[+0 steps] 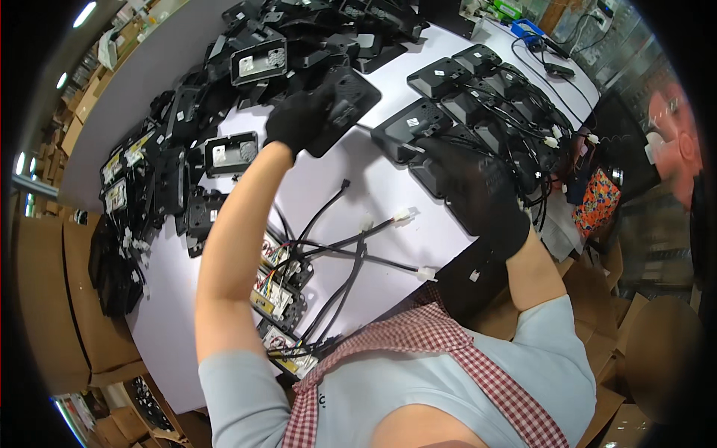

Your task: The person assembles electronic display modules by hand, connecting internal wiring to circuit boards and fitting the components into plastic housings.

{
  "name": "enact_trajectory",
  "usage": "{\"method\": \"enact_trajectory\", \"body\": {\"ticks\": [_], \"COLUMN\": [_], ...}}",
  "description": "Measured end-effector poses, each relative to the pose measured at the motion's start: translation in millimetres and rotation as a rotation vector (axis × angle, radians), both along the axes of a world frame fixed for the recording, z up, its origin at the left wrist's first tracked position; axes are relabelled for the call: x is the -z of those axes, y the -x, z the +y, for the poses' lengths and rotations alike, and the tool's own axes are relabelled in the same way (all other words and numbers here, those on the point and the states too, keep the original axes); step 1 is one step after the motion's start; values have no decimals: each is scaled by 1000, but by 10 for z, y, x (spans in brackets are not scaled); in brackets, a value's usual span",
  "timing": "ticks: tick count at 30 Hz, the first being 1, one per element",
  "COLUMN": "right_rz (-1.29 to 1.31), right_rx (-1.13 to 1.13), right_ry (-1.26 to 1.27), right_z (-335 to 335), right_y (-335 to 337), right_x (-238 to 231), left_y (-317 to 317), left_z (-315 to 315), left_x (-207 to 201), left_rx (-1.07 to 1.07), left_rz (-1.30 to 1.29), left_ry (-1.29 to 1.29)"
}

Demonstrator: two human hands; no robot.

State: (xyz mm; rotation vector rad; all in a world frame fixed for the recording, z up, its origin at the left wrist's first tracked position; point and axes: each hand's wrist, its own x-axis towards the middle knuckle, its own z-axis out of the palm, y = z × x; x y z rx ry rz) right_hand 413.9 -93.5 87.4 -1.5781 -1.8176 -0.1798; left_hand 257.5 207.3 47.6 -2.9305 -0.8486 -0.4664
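Observation:
My left hand (297, 119), in a black glove, is closed on a black plastic housing (349, 101) and holds it tilted above the table. My right hand (485, 198), also gloved in black, is blurred over the near side of a group of assembled black housings (411, 123) at the right; its fingers cannot be made out. Below the left hand, near my body, lie several open units with circuit boards and coloured wires (278, 299). Black cables (357, 254) with white connectors (403, 215) spread from them. An open housing shell (230, 153) lies left of my left wrist.
Black housings (314, 33) are heaped along the far side, one open shell (259, 63) on top. More units with wires (119, 183) crowd the left edge. A blue tray (526, 30) stands far right, a pink fan (672, 142) beyond. Cardboard boxes (48, 291) flank the table.

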Motion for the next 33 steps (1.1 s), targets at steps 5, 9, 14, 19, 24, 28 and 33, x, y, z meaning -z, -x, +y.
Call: {"method": "enact_trajectory", "body": {"ticks": [5, 9, 14, 19, 24, 28, 33], "right_rz": [-239, -125, -107, -32, -96, -156, 5], "right_rx": [223, 282, 248, 321, 235, 275, -4], "right_ry": [43, 189, 133, 228, 236, 98, 199], "right_z": [145, 157, 69, 73, 97, -16, 228], "right_y": [-532, -600, -835, -850, -600, -506, -9], "right_x": [153, 76, 287, 373, 136, 139, 79], "left_y": [-892, -1188, -1352, -1289, -1207, -658, 1604], "left_z": [185, 191, 54, -31, 47, -321, -468], "left_x": [279, 349, 292, 412, 686, 386, -11], "left_rx": [28, -302, -337, -217, -268, 11, -44], "left_rz": [94, 58, 73, -82, -181, -321, -515], "left_ry": [158, 549, 683, 500, 193, 228, 239]}}
